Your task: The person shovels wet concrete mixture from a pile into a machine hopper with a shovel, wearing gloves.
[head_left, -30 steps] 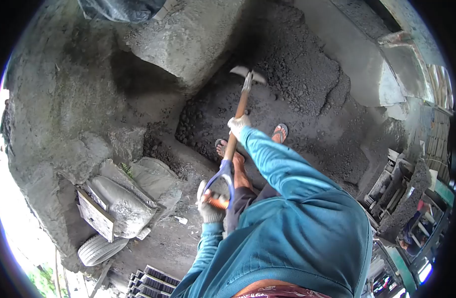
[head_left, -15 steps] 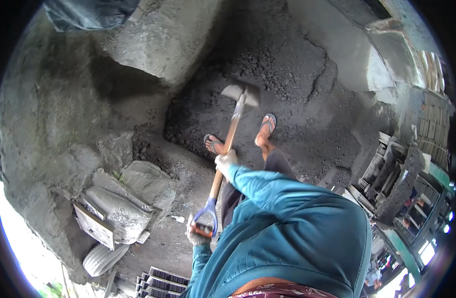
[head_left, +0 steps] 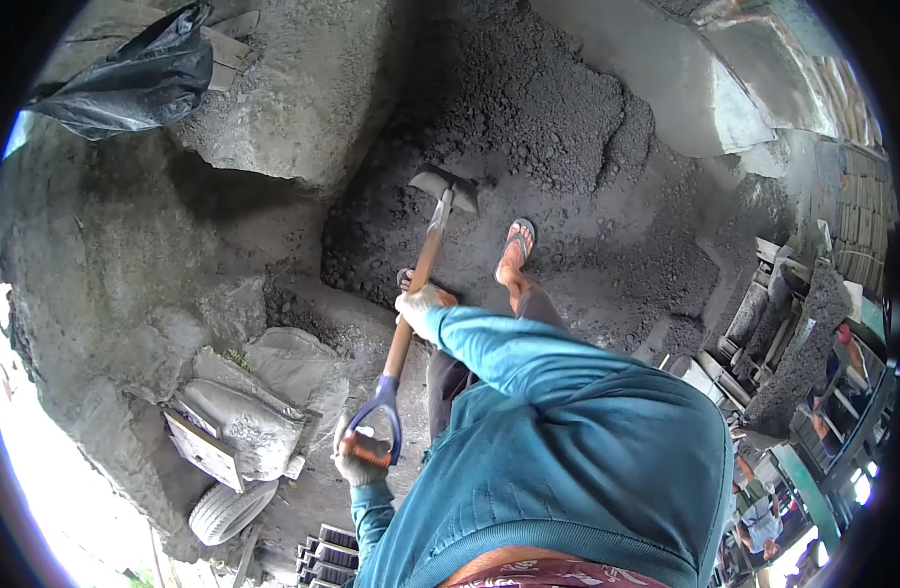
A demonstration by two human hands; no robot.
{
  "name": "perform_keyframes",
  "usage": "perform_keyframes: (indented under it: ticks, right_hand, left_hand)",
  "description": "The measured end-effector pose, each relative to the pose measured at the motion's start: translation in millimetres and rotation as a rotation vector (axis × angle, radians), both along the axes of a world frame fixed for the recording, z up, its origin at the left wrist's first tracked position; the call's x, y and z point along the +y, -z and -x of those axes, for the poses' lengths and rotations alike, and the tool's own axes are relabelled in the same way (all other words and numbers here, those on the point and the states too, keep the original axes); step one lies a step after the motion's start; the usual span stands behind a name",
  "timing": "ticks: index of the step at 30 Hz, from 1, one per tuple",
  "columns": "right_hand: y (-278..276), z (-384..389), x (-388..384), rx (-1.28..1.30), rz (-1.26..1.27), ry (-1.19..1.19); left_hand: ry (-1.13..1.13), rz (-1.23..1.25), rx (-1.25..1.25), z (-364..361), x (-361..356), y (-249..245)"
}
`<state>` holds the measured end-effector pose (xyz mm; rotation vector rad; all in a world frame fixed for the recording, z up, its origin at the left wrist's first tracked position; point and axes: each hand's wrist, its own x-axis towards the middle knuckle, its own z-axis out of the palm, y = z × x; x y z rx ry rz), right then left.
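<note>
A shovel [head_left: 405, 338] slants across the middle of the head view, with a wooden shaft and a blue D-handle [head_left: 383, 397] with an orange grip. My left hand [head_left: 359, 459], in a pale work glove, is wrapped round that grip. Farther up, my gloved right hand [head_left: 420, 308] closes round the wooden shaft, its arm crossing in front of my body. The shovel's blade [head_left: 444, 187] is over the dark, gritty floor beyond my feet, close to a heap of grey loose material [head_left: 558, 122].
My sandalled foot [head_left: 514, 245] stands right of the shaft; the other is partly behind my right hand. Rough concrete walls [head_left: 273, 98] rise at left. A tyre [head_left: 229, 512] and boards lie lower left. Machinery [head_left: 763, 314] stands at right, with people [head_left: 758, 514] beyond.
The shovel and both hands have shifted left in the view, and the blade has turned, showing a darker face. My view has shifted too, bringing in more of the black plastic sheet.
</note>
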<state>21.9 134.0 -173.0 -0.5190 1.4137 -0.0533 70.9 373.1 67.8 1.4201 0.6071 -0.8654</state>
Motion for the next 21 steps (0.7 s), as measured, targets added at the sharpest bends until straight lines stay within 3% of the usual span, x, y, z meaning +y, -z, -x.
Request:
perform_keyframes:
  ticks: [2,5,7,8,9,11,12,13,14,16,18,20,21]
  right_hand:
    - [-36,8,2,-0.037,0.074,0.109]
    - [18,35,12,-0.156,0.019,0.396]
    - [33,64,-34,0.154,-0.017,0.210]
    - [31,87,-61,0.103,-0.086,0.175]
    - [71,115,-74,0.048,-0.076,0.107]
    - [115,157,-103,-0.007,-0.129,0.261]
    - [87,149,-121,0.168,-0.065,0.548]
    - [104,163,-134,0.118,-0.198,0.603]
    - [110,168,-142,0.102,-0.081,0.601]
    - [111,163,-141,0.105,-0.001,0.571]
    - [103,151,-149,0.134,-0.053,0.515]
    - [125,138,-143,0.226,0.165,0.278]
    - [126,129,-137,0.249,0.123,0.255]
  left_hand:
    - [0.000,-0.023,0.025,-2,8,-7]
    - [0.132,0.066,0.063,-7,-2,7]
    - [0.189,0.074,0.027,-1,-39,43]
    - [0.222,0.078,0.008,4,-69,59]
    - [0.267,0.084,-0.008,10,-105,69]
    - [0.434,0.030,0.005,17,-153,87]
    - [0.463,0.115,-0.060,21,-167,103]
    - [0.489,0.199,-0.124,28,-176,118]
    - [0.554,0.254,-0.284,38,-178,130]
    - [0.424,0.279,-0.015,38,-175,138]
    - [0.369,0.306,0.006,29,-175,132]
    - [0.347,0.276,0.083,14,-176,110]
    - [0.323,0.235,0.089,11,-170,121]
